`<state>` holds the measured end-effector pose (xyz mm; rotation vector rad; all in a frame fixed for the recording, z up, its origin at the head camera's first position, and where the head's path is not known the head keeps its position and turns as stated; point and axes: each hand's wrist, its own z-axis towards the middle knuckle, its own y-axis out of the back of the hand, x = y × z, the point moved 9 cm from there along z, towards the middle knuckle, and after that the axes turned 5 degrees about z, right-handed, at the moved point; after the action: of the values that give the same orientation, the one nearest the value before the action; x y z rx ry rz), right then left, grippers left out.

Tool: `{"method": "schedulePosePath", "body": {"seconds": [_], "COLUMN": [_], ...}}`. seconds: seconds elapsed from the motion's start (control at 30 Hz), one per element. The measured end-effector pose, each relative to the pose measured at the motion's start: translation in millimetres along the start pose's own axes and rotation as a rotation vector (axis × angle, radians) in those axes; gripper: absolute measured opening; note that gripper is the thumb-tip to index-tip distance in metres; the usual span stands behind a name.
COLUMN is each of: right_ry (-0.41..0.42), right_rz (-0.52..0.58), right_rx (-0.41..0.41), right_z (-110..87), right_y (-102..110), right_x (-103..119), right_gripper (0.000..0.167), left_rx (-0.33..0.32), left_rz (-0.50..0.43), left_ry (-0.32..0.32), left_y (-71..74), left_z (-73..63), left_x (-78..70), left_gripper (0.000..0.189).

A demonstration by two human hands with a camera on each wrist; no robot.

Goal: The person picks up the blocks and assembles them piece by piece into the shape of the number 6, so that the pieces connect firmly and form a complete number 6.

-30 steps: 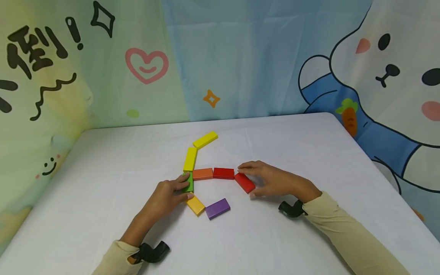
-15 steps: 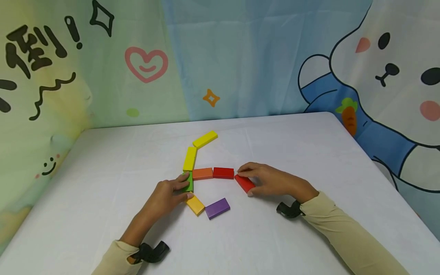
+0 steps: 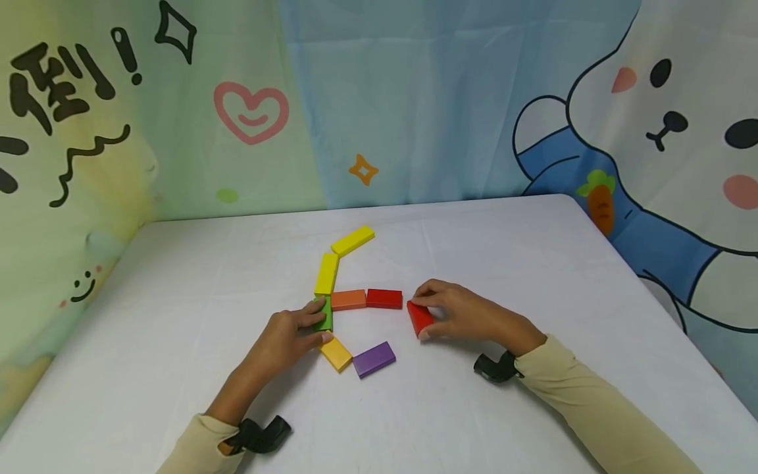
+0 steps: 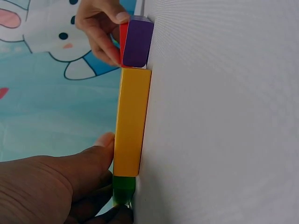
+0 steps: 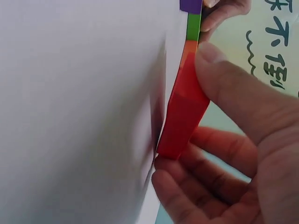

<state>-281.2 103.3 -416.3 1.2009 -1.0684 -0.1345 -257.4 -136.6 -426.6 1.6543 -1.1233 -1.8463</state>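
My right hand (image 3: pixel 464 315) pinches a red domino block (image 3: pixel 419 319) between thumb and fingers. In the right wrist view this red block (image 5: pixel 183 119) has a shadowed gap between it and the white cloth. My left hand (image 3: pixel 290 336) rests over a green block (image 3: pixel 324 316), fingertips on its far end. Its thumb lies by a yellow-orange block (image 3: pixel 336 353), which in the left wrist view stretches ahead of the green one. An orange block (image 3: pixel 348 300) and a second red block (image 3: pixel 384 299) run rightward in a row from the green block.
Two yellow blocks (image 3: pixel 327 274) continue the chain toward the back. A purple block (image 3: pixel 374 359) joins the yellow-orange one at the front. All lie on a white-covered table (image 3: pixel 237 263), before a printed backdrop (image 3: pixel 426 99). Black wrist cameras (image 3: pixel 496 367) sit at both cuffs.
My right fingers have closed on the end red block, tilted and turned it, and drawn it slightly away from the other red one. The left hand stays put.
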Motion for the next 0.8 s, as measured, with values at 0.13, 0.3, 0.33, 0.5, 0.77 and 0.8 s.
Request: {"method": "schedulePosePath", "body": {"seconds": [0.13, 0.3, 0.33, 0.5, 0.77, 0.8], "right_ry": [-0.033, -0.101, -0.117, -0.179, -0.244, -0.246], "right_rz": [-0.009, -0.03, -0.034, -0.048, -0.034, -0.037], "right_rx": [-0.062, -0.131, -0.142, -0.192, -0.211, -0.214], "right_z": [-1.8, -3.5, -3.8, -4.7, -4.6, -4.2], "right_y": [-1, -3, -3, -8, -15, -15], "right_x": [0, 8, 10, 20, 25, 25], "right_gripper": [0.065, 0.066, 0.066, 0.064, 0.064, 0.064], "left_rx": [0.002, 0.003, 0.002, -0.001, 0.003, 0.004], "left_rz": [-0.001, -0.003, -0.004, -0.005, -0.008, -0.008], "left_ry": [-0.008, -0.007, -0.007, -0.009, -0.001, -0.003], "left_y": [0.1, 0.3, 0.2, 0.2, -0.8, -0.9], "left_z": [0.4, 0.6, 0.6, 1.1, 1.3, 1.3], "left_x": [-1.1, -1.4, -1.1, -0.1, 2.1, 1.8], "left_gripper": [0.051, 0.051, 0.051, 0.051, 0.051, 0.051]}}
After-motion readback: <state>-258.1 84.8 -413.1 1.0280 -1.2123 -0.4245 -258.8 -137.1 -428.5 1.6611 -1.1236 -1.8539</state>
